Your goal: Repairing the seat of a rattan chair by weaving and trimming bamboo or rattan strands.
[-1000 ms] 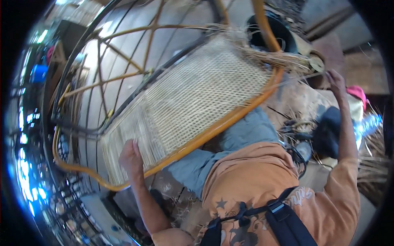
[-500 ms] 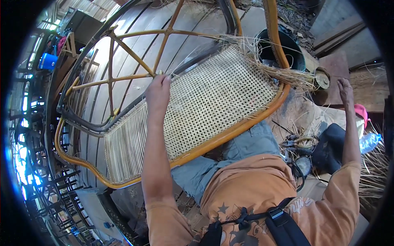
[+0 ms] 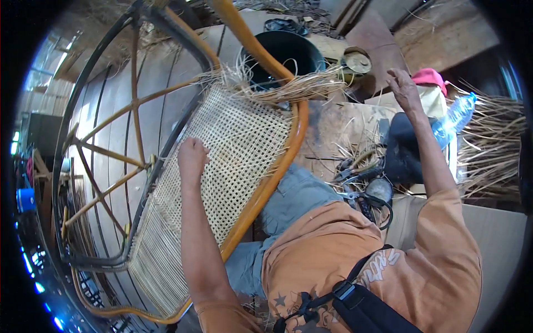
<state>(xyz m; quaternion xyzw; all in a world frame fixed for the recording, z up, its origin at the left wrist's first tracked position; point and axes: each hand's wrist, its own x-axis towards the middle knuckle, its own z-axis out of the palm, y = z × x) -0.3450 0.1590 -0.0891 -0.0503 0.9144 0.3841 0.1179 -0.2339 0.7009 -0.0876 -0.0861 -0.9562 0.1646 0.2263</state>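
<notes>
A pale woven cane panel (image 3: 239, 147) fills the curved rattan frame (image 3: 266, 191) that lies slantwise over my lap. Its lower left part shows close parallel strands, while the rest is an open lattice. Over the panel, near its dark far edge, my left hand (image 3: 192, 161) is closed in a fist; anything inside it is hidden. My right hand (image 3: 405, 91) is raised off to the right, its bent fingers apart, with no strand visible in it. A bunch of loose cane strands (image 3: 316, 86) hangs across the frame's far right corner.
Behind that corner stands a dark bucket (image 3: 286, 55), with a round tin (image 3: 355, 61) beside it. To the right are a pink cap (image 3: 430, 80), a clear plastic bottle (image 3: 455, 119) and many cane lengths (image 3: 488, 150). Pliers (image 3: 350, 172) lie on the floor near my leg.
The view has turned right, so the frame sits farther left and steeper. My left hand has moved off the panel's dark edge, inward over the weave. My right hand's fingers have come apart.
</notes>
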